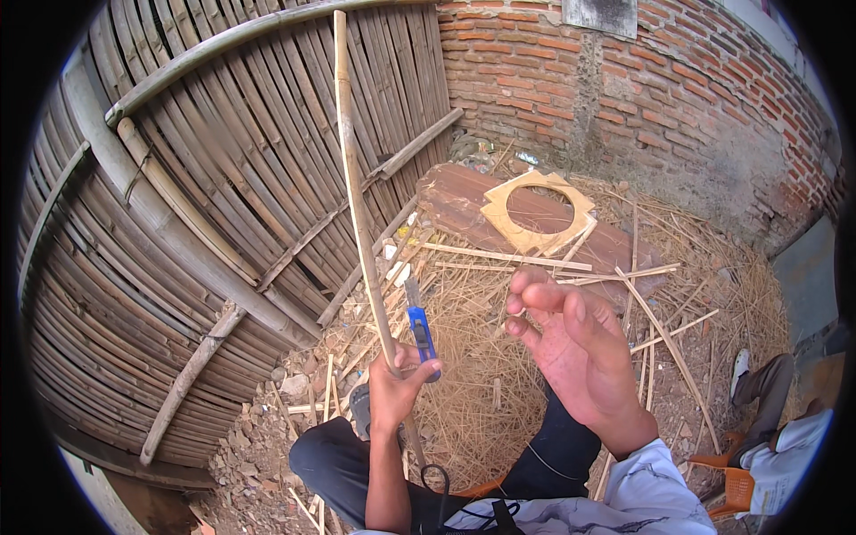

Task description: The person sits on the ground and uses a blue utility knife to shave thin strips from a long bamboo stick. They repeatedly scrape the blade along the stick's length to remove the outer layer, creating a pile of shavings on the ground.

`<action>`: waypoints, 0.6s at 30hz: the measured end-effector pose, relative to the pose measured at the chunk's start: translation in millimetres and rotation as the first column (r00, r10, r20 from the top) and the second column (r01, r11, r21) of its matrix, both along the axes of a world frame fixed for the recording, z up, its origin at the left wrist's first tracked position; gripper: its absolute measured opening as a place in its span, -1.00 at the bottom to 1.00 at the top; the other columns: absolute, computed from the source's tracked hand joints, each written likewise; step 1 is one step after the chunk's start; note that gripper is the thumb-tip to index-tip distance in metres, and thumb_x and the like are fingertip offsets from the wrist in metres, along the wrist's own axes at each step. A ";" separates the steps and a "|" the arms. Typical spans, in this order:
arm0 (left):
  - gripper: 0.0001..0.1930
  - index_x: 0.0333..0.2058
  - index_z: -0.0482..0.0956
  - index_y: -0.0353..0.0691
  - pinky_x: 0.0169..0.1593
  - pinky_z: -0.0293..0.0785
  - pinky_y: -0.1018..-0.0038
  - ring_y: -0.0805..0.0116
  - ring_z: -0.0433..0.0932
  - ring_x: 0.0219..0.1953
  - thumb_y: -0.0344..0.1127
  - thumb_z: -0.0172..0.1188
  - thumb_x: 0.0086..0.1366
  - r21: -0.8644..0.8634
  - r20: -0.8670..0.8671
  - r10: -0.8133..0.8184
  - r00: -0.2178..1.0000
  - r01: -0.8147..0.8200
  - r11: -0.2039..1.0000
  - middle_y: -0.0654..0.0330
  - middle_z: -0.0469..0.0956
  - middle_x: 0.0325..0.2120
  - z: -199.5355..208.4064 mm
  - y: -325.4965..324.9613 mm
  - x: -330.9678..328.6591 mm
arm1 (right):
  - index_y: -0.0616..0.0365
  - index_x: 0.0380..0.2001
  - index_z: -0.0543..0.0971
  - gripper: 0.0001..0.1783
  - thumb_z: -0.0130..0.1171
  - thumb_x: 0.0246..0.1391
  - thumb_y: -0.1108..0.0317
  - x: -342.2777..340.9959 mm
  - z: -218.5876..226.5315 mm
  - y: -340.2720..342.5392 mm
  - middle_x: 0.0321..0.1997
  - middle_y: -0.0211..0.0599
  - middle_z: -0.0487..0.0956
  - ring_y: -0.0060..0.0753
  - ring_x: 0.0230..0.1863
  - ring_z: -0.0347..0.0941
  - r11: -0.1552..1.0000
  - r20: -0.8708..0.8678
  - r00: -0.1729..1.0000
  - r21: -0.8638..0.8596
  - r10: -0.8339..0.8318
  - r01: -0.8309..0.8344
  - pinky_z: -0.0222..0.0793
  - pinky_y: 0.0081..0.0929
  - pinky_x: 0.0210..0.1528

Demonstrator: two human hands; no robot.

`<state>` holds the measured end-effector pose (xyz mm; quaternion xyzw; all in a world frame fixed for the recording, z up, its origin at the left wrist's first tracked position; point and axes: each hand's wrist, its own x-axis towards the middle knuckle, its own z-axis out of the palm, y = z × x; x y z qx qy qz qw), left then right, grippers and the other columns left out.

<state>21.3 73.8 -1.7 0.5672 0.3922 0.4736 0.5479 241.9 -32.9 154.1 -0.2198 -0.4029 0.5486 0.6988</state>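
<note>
My left hand [398, 385] is closed around a long bamboo stick [353, 169] and a blue utility knife [417, 332]. The stick rises nearly upright, well above the hand, and its lower end shows below the wrist. Out of the top of the knife's handle sticks the blade, pointing up and away from me. My right hand [584, 352] is raised to the right, palm turned inward, with its fingers loosely bent and apart. Nothing shows between them, and it touches neither stick nor knife.
Bamboo shavings [481, 357] and split strips [664, 325] litter the ground. Beyond lies a brown board [450, 205] bearing a yellowish panel [510, 223] with a round hole. A bamboo wall [223, 169] stands left, a brick wall [517, 62] behind. Another person [767, 392] sits at right.
</note>
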 end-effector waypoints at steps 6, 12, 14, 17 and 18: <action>-0.41 -0.33 0.20 -0.08 -0.14 0.66 0.48 0.43 0.70 -0.21 -0.62 0.60 0.14 -0.004 -0.006 -0.005 1.000 0.005 1.000 0.20 0.58 -0.32 2.5 -0.4 0.5 | 0.35 0.21 0.66 -0.41 0.14 0.50 0.00 0.0 2.1 0.5 0.39 -0.13 0.49 -0.35 0.41 0.32 1.000 0.082 0.997 0.016 -0.016 0.014 0.18 -0.34 0.31; -0.41 -0.32 0.20 -0.09 -0.16 0.67 0.48 0.43 0.70 -0.22 -0.62 0.60 0.14 0.019 -0.026 -0.002 1.000 0.003 1.000 0.19 0.59 -0.31 -0.3 0.2 -1.8 | 0.34 0.21 0.66 -0.41 0.13 0.50 -0.01 -1.2 2.4 1.3 0.35 -0.11 0.50 -0.32 0.42 0.31 0.998 0.151 0.987 0.051 -0.050 0.043 0.18 -0.31 0.34; -0.41 -0.32 0.19 -0.09 -0.18 0.69 0.48 0.40 0.73 -0.22 -0.62 0.58 0.17 0.048 -0.029 -0.004 1.000 0.006 0.999 0.18 0.61 -0.32 -2.7 1.4 -1.5 | 0.32 0.19 0.68 -0.46 0.17 0.49 0.04 -1.4 3.3 1.3 0.31 -0.13 0.51 -0.32 0.41 0.33 0.993 0.186 0.978 0.084 -0.094 0.079 0.19 -0.29 0.38; -0.43 -0.33 0.17 -0.09 -0.22 0.75 0.47 0.33 0.79 -0.20 -0.62 0.54 0.21 0.086 -0.030 -0.013 0.999 0.015 0.996 0.15 0.64 -0.35 -5.3 2.9 -1.0 | 0.30 0.13 0.73 -0.57 0.25 0.44 0.16 -2.4 4.1 2.3 0.26 -0.17 0.52 -0.32 0.37 0.36 0.980 0.235 0.957 0.147 -0.168 0.136 0.21 -0.25 0.42; -0.43 -0.33 0.17 -0.09 -0.22 0.76 0.46 0.32 0.79 -0.20 -0.63 0.54 0.22 0.079 -0.031 -0.014 0.999 0.016 0.997 0.15 0.64 -0.35 -4.3 2.5 -1.1 | 0.30 0.11 0.74 -0.60 0.27 0.43 0.19 -2.6 3.8 3.6 0.24 -0.18 0.52 -0.33 0.36 0.37 0.976 0.243 0.953 0.162 -0.181 0.144 0.22 -0.24 0.43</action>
